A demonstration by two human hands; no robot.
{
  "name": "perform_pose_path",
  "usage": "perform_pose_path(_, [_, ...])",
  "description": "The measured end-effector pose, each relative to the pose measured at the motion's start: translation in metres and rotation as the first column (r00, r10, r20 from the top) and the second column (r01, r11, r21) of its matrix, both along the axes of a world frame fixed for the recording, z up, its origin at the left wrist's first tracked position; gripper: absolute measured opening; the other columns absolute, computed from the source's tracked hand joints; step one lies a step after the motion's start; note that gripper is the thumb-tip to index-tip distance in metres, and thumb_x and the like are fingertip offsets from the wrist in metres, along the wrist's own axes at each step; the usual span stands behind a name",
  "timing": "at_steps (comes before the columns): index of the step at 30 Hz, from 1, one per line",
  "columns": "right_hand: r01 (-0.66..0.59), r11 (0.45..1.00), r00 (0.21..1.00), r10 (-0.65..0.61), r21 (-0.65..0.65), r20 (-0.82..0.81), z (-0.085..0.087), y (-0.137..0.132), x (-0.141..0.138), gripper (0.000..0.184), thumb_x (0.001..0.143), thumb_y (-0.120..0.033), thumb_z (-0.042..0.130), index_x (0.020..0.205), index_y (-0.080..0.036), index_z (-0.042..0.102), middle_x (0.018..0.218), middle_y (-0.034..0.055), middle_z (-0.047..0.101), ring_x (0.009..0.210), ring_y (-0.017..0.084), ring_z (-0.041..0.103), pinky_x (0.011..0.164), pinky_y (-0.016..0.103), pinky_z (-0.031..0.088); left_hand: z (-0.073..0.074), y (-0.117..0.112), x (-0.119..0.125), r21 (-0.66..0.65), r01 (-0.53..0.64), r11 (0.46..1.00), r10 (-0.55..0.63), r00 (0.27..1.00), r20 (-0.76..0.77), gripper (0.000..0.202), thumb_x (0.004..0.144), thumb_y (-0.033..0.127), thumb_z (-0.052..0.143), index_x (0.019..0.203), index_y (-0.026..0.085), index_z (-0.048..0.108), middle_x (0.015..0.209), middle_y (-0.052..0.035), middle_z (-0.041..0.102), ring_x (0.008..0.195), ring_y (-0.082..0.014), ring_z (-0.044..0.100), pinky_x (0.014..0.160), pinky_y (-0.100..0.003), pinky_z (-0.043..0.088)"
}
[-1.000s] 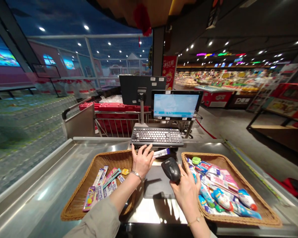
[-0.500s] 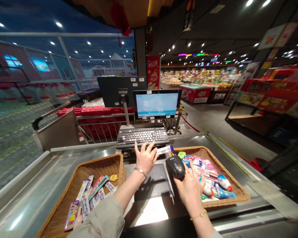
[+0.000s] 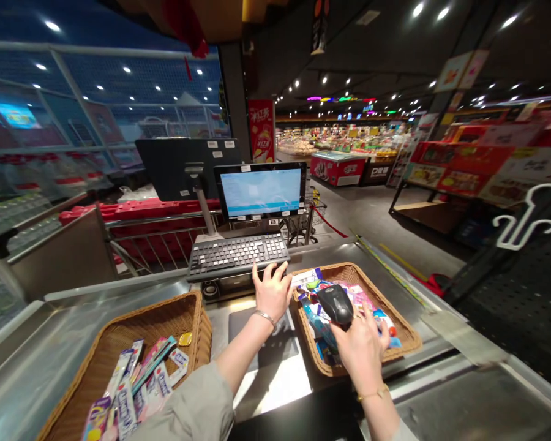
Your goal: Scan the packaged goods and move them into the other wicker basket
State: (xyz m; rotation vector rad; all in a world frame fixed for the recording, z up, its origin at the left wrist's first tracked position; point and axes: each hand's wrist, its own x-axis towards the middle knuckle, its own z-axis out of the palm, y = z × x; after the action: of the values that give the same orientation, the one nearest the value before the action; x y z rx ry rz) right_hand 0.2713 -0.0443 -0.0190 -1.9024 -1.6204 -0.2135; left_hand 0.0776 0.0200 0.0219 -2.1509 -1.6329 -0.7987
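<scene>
My left hand [image 3: 274, 294] is closed on a narrow white-and-purple candy pack [image 3: 305, 277], which sticks out to the right past my fingertips. The pack is at the far left edge of the right wicker basket [image 3: 397, 312]. A black handheld barcode scanner [image 3: 335, 302] sits in my right hand [image 3: 363, 343], its rounded head facing me above that basket. My fingers wrap its handle, which is mostly hidden. Beneath the scanner lie colourful sweets and small packets. In the left wicker basket [image 3: 112, 331] are several white-and-purple candy packs [image 3: 158, 387] and a yellow wrapped piece [image 3: 185, 339].
A keyboard [image 3: 239, 252] and a lit monitor [image 3: 262, 191] stand ahead, with a second screen's dark back [image 3: 179, 168] to their left. The metal counter [image 3: 477, 398] runs both ways. Beyond are a shopping cart [image 3: 156, 245], a white hanger [image 3: 527, 217] and shelves.
My view has turned to the right. The scanner has shifted from the right basket's left edge to over its contents. My left hand with the candy pack has come nearer that basket.
</scene>
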Motion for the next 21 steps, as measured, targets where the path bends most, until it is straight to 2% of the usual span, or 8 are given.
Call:
perform_pose_path(4, [0.049, 0.998, 0.998, -0.05, -0.027, -0.024, -0.002, 0.001, 0.016, 0.041, 0.08, -0.041, 0.049, 0.106, -0.014, 0.066, 0.12, 0.0181, 0.063, 0.129, 0.028, 0.041, 0.108, 0.051, 0.016, -0.006, 0.005, 0.017, -0.051, 0.029, 0.998, -0.029, 1.0, -0.006, 0.02, 0.083, 0.037, 0.062, 0.1, 0.03, 0.068, 0.131, -0.0005, 0.061, 0.123, -0.0305, 0.048, 0.111, -0.069, 0.011])
perform_pose_path(9, [0.12, 0.993, 0.991, -0.121, -0.02, -0.064, -0.01, -0.001, 0.038, 0.047, 0.079, -0.046, 0.048, 0.107, -0.011, 0.066, 0.119, 0.0212, 0.062, 0.129, 0.03, 0.041, 0.108, 0.051, 0.016, -0.019, 0.015, 0.038, -0.084, 0.079, 0.993, -0.082, 0.996, -0.032, 0.016, 0.084, 0.034, 0.06, 0.096, 0.028, 0.069, 0.13, -0.0011, 0.061, 0.126, -0.0314, 0.046, 0.111, -0.069, 0.01])
perform_pose_path(15, [0.182, 0.983, 0.979, -0.183, -0.024, -0.087, -0.016, -0.006, 0.06, 0.051, 0.08, -0.049, 0.047, 0.11, -0.012, 0.065, 0.12, 0.0191, 0.063, 0.129, 0.029, 0.042, 0.108, 0.051, 0.016, -0.027, 0.029, 0.063, -0.113, 0.153, 0.982, -0.16, 0.986, -0.048, 0.016, 0.086, 0.032, 0.057, 0.097, 0.028, 0.069, 0.13, -0.0012, 0.062, 0.125, -0.0318, 0.047, 0.111, -0.069, 0.012])
perform_pose_path(21, [0.214, 0.976, 0.971, -0.217, -0.04, -0.097, -0.016, -0.01, 0.072, 0.045, 0.079, -0.047, 0.048, 0.104, -0.014, 0.067, 0.12, 0.0177, 0.064, 0.129, 0.028, 0.042, 0.109, 0.051, 0.015, -0.038, 0.049, 0.088, -0.128, 0.216, 0.968, -0.228, 0.969, -0.092, 0.019, 0.089, 0.031, 0.053, 0.099, 0.028, 0.068, 0.131, -0.0017, 0.061, 0.129, -0.0309, 0.044, 0.113, -0.067, 0.011])
